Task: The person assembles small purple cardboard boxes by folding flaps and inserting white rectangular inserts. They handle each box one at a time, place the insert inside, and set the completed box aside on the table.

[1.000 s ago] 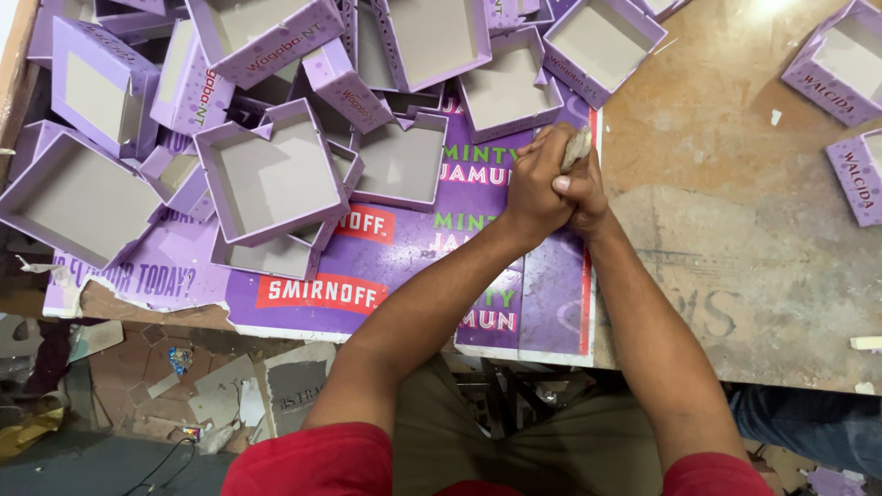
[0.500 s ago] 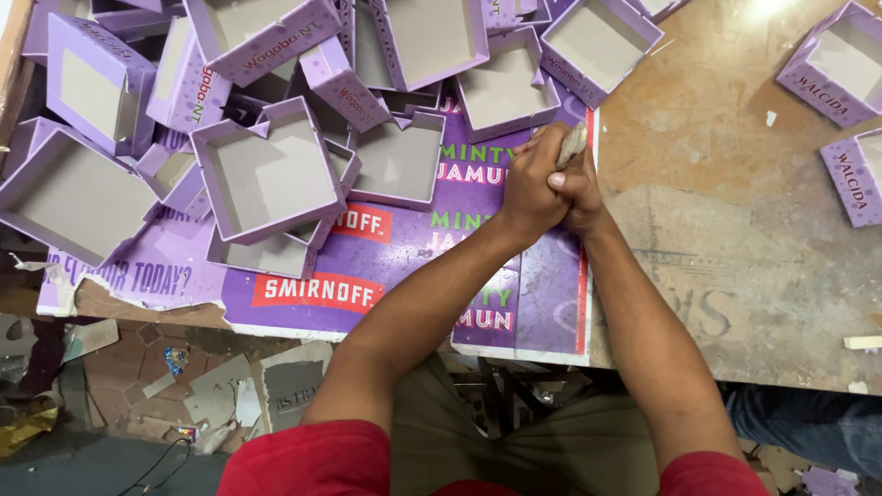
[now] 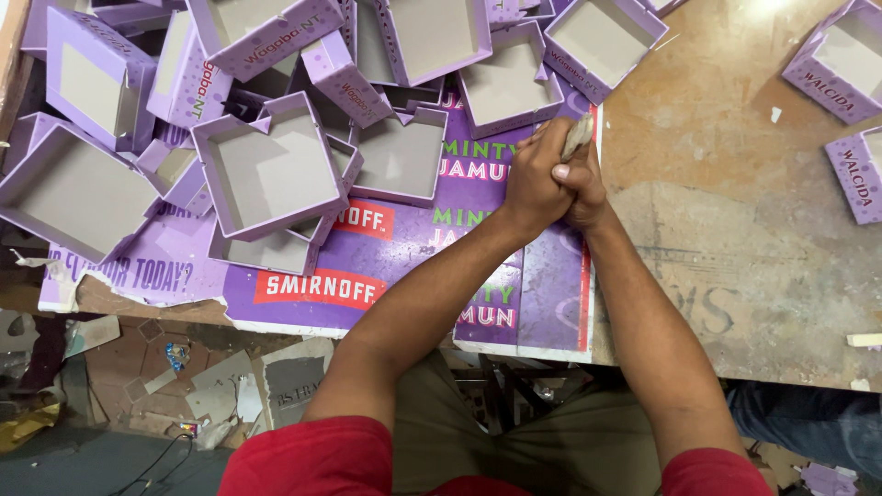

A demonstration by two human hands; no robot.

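Observation:
My left hand (image 3: 535,179) and my right hand (image 3: 581,191) are clasped together over a purple printed sheet (image 3: 514,285) that lies on the wooden table (image 3: 735,230). Both grip one small pale stick-like tool (image 3: 577,135), whose tip pokes out above the fingers. What the tool's lower end touches is hidden by my hands. A pile of open, shallow purple cardboard boxes (image 3: 266,174) with grey insides lies just left of and beyond my hands.
More purple boxes (image 3: 831,69) sit at the table's far right. A small pale scrap (image 3: 864,339) lies near the right front edge. Below the table edge, paper scraps and debris (image 3: 165,386) litter the floor.
My clasped hands have stayed in nearly the same place on the purple sheet, shifting only slightly. The boxes have not moved.

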